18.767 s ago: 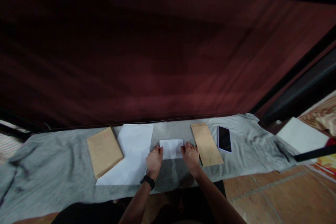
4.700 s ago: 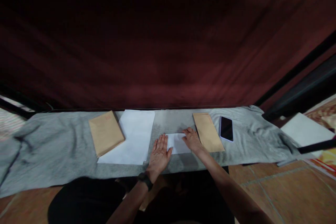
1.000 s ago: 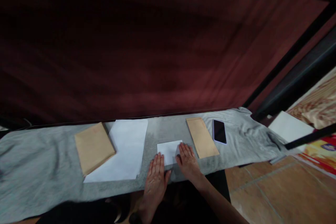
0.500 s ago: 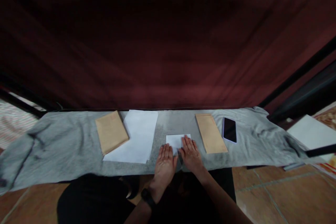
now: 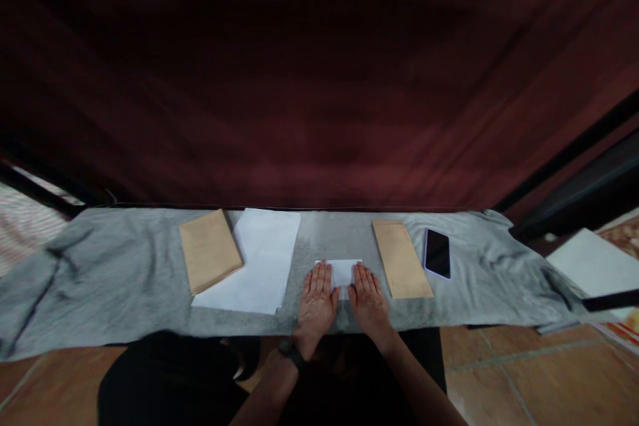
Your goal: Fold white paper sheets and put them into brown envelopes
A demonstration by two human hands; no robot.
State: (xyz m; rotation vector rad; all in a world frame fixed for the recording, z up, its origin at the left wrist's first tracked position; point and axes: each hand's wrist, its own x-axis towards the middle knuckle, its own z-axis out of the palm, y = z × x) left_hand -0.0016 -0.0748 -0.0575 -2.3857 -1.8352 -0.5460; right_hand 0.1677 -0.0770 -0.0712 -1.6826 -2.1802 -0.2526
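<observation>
A small folded sheet of white paper lies on the grey cloth right in front of me. On its left side my left hand rests flat, fingers stretched forward and palm down. My right hand presses flat on the paper's right side in the same way. Between the two hands the middle of the paper shows; its side edges are hidden under my fingers. Just right of my right hand lies a brown paper envelope, apart from it.
Left of my hands lie a stack of white sheets and a pile of brown envelopes overlapping it. A phone lies at the right. Grey cloth covers the narrow surface, backed by a dark red panel.
My hands have moved apart to the two sides of the paper. The left hand has slid forward onto its left edge, and more of the paper's middle shows.
</observation>
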